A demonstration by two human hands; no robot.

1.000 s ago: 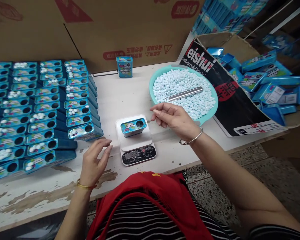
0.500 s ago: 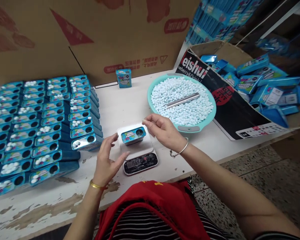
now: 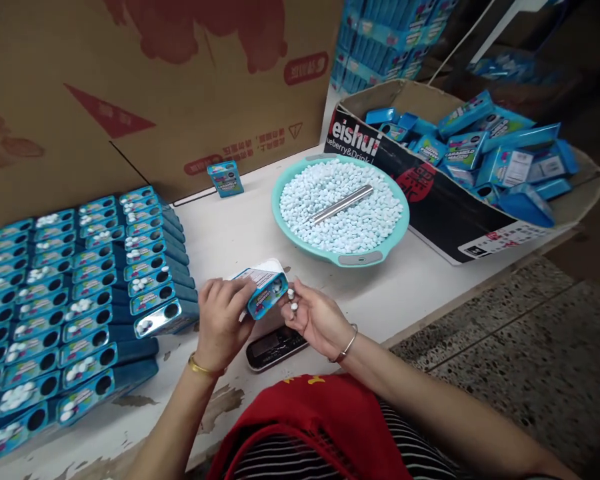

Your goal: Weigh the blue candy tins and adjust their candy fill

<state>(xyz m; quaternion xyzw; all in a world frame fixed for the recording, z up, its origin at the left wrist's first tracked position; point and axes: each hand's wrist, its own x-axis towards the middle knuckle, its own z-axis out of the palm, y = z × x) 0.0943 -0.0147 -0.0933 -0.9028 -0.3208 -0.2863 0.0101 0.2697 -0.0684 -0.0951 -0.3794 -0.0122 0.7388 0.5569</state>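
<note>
At lower centre, the left hand (image 3: 225, 323) gripped a tilted blue tin (image 3: 264, 304), while the right hand (image 3: 316, 320), loosely curled, held white pellets (image 3: 294, 307) beside its round opening. A scale (image 3: 274, 349) lay below them. Above, a standing tin (image 3: 226, 180) read "CARAMELO MACIZO"; right of it sat a turquoise bowl (image 3: 325, 255). At upper right, a tin-filled carton (image 3: 443, 223) showed "eishui" and "ueberry&Drink".

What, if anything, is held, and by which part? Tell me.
The left hand holds a blue container by its body. White candies sit at the right hand; whether gripped, I can't tell.
</note>
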